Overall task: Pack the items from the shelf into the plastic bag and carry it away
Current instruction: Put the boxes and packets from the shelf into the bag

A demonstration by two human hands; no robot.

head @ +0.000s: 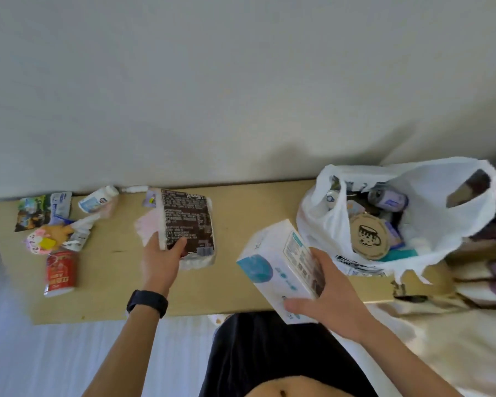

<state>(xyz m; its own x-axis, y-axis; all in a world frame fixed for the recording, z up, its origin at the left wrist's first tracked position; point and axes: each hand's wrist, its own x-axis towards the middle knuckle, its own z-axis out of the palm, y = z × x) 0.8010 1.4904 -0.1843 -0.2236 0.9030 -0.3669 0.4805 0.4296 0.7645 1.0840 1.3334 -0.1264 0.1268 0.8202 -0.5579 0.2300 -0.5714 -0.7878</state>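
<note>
A white plastic bag (430,224) stands open on the right of the wooden shelf (241,224), with several items inside, among them a round brown lid and a small can. My right hand (330,299) grips a white and blue box (281,267) just left of the bag, above the shelf's front edge. My left hand (162,259) holds the near end of a clear pack with a dark printed label (188,224) lying mid-shelf, thumb on top.
At the shelf's left end lie a red can (60,273), a white bottle (98,199), a pink toy (39,240) and several small packets. A white wall rises behind the shelf. Cloth and bedding lie to the right and below.
</note>
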